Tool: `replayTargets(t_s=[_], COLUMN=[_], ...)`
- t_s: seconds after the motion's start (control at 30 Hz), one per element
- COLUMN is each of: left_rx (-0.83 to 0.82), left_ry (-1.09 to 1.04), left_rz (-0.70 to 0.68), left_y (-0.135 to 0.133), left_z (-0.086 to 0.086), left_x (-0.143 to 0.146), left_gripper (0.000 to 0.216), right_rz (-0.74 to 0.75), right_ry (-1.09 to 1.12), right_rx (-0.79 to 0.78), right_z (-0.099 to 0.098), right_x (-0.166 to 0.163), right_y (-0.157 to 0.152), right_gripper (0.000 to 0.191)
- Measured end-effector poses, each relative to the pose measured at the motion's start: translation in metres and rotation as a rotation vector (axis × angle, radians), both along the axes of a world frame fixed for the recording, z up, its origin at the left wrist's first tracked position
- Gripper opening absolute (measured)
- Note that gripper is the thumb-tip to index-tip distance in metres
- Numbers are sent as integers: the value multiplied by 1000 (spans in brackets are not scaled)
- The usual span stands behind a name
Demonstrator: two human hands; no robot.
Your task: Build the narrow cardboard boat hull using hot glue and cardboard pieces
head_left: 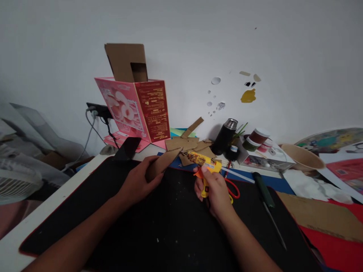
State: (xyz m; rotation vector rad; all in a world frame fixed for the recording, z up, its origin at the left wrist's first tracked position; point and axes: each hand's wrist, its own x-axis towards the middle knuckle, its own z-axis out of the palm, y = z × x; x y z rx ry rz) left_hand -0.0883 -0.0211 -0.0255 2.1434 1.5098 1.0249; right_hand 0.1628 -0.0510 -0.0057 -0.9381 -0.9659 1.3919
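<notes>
In my right hand is a yellow hot glue gun, gripped by its handle, with a clear glue stick poking out of its back. My left hand is closed around a bent piece of brown cardboard. The gun's dark, stained nozzle meets the cardboard's upper right tip, or sits just beside it; I cannot tell which. Both hands are above the black desk mat. Behind the gun lie loose cardboard scraps, and red-handled scissors show partly past my right hand.
A pink box stands at the back left, near a black phone. Toward the back right are a black flask and paint jars. A green-handled screwdriver-like tool lies on the right, beside a cardboard sheet.
</notes>
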Motion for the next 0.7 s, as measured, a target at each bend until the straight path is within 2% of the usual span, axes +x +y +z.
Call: replayTargets(t_s=[0.27, 0.7], left_rx=[61, 77], left_ry=[-4, 10], left_rz=[24, 24], left_y=[0, -3], left_z=[4, 1], left_x=[-4, -1], left_gripper=[54, 54], right_rz=[-37, -77], right_ry=[-375, -467], right_rx=[57, 105], right_z=[-3, -5], right_x=[-5, -5], right_y=[-6, -10], right_gripper=[68, 65])
